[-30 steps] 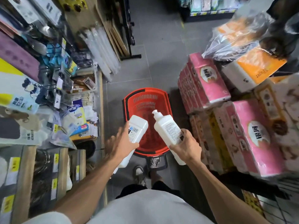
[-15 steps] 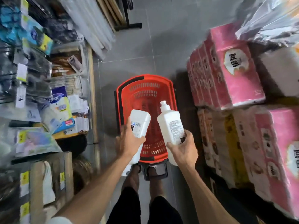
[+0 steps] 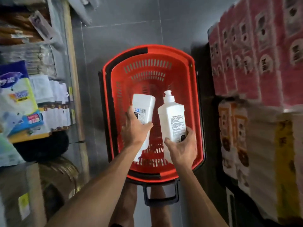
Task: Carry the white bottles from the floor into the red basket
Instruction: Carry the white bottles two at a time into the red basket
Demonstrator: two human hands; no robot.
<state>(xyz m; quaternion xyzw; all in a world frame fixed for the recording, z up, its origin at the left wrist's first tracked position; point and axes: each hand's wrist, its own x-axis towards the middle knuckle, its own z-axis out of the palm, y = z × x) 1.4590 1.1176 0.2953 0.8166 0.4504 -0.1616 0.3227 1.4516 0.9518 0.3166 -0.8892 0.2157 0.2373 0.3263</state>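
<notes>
so basically everything is lined up already: the left hand (image 3: pixel 136 128) is wrapped round the middle of the left bottle (image 3: pixel 145 105), thumb on one side and fingers curled over the other, and that bottle is held flat base away from the body with its other end poking out below the wrist, so its long axis is run roughly along the length of the red basket (image 3: pixel 164 47); just beside it, with a thin gap as far as can be told, the right bottle (image 3: pixel 172 117) is held pump end away, long axis also along the basket, and it's gripped near its base by the right hand (image 3: pixel 182 148), thumb on the left and fingers curled round the right edge, a looser hold by the look of it; both bottles are hung over the inside of the basket, which is sat on the grey floor (image 3: pixel 124 22) straight below the hands, so neither hand can really be called nearer and the move is judged to be simply downward; blurred pink packs (image 3: pixel 242 63) are stacked close on the right, well clear of the drop
</notes>
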